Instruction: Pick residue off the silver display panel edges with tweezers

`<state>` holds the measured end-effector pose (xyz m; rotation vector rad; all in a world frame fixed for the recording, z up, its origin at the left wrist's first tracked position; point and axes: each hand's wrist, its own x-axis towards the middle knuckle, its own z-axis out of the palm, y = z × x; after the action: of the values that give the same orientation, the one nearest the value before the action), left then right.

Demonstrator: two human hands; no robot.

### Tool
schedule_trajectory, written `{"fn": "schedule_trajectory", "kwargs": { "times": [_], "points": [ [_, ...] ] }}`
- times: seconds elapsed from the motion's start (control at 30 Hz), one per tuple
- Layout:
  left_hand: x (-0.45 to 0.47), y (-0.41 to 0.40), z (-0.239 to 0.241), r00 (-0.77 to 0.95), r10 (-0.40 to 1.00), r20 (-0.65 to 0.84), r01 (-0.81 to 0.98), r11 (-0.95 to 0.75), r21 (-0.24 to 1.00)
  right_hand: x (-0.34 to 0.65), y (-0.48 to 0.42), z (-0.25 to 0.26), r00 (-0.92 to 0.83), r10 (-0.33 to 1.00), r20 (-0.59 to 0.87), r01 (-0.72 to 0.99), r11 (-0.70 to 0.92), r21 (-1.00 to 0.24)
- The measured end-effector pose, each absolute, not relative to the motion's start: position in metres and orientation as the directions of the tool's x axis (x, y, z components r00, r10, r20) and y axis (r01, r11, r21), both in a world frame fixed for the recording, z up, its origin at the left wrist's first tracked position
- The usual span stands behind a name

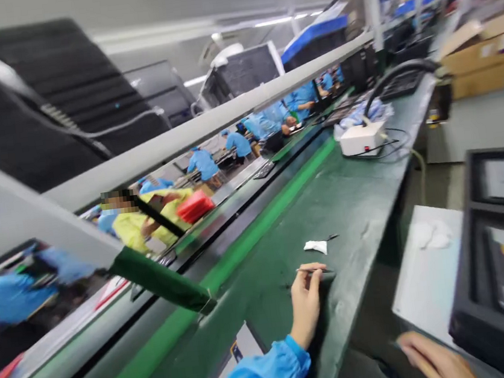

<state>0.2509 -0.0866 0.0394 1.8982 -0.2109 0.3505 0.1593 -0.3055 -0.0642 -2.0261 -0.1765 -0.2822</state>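
My left hand, in a blue sleeve, rests over the green bench top with thumb and fingers pinched on a thin, dark pointed tool. Just beyond it lies a crumpled white wipe, with a small dark piece beside it. My right hand is low at the right, off the bench and blurred. Its fingers are curled together, and a small dark tip shows at them, too smeared to name. Under my left forearm lies a grey flat panel, partly covered by the sleeve.
The green bench runs away to the upper right. On it stands a white box with a black hose and cables. A slanted post rises at left. Right are black trays and a white surface. Several co-workers sit beyond.
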Motion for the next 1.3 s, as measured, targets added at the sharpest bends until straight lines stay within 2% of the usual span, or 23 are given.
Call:
{"fn": "schedule_trajectory", "kwargs": {
  "times": [0.07, 0.17, 0.2, 0.3, 0.43, 0.63, 0.83, 1.03, 1.23, 1.3],
  "points": [
    [0.248, -0.08, 0.051, 0.931, -0.042, 0.364, -0.353, -0.361, 0.863, 0.171, -0.298, -0.036, 0.915, 0.026, 0.404, 0.376, -0.421, -0.825],
    [0.239, -0.067, 0.072, 0.91, -0.129, 0.394, -0.413, -0.367, 0.834, 0.197, -0.282, 0.014, 0.745, -0.096, 0.66, 0.545, -0.484, -0.685],
    [0.234, -0.062, 0.078, 0.903, -0.139, 0.406, -0.428, -0.368, 0.826, 0.204, -0.274, 0.026, 0.687, -0.095, 0.72, 0.593, -0.5, -0.631],
    [0.219, -0.047, 0.094, 0.889, -0.12, 0.441, -0.452, -0.374, 0.81, 0.218, -0.245, 0.047, 0.625, -0.008, 0.781, 0.684, -0.476, -0.552],
    [0.205, -0.032, 0.105, 0.882, -0.094, 0.461, -0.46, -0.378, 0.803, 0.224, -0.218, 0.05, 0.573, 0.086, 0.815, 0.764, -0.415, -0.494],
    [0.2, -0.019, 0.108, 0.876, -0.089, 0.473, -0.47, -0.371, 0.801, 0.23, -0.199, 0.053, 0.544, 0.161, 0.823, 0.806, -0.374, -0.459],
    [0.196, -0.016, 0.11, 0.862, -0.077, 0.502, -0.492, -0.37, 0.788, 0.229, -0.19, 0.053, 0.538, 0.217, 0.815, 0.809, -0.407, -0.425],
    [0.187, -0.023, 0.123, 0.825, -0.06, 0.562, -0.541, -0.369, 0.755, 0.238, -0.185, 0.046, 0.534, 0.382, 0.754, 0.811, -0.482, -0.33],
    [0.174, 0.006, 0.165, 0.705, 0.219, 0.674, -0.571, -0.388, 0.723, 0.265, -0.214, 0.031, 0.673, 0.454, 0.583, 0.705, -0.631, -0.323],
    [0.167, 0.015, 0.173, 0.719, 0.23, 0.655, -0.547, -0.394, 0.739, 0.275, -0.221, 0.03, 0.726, 0.466, 0.505, 0.663, -0.669, -0.336]
  ]
}}
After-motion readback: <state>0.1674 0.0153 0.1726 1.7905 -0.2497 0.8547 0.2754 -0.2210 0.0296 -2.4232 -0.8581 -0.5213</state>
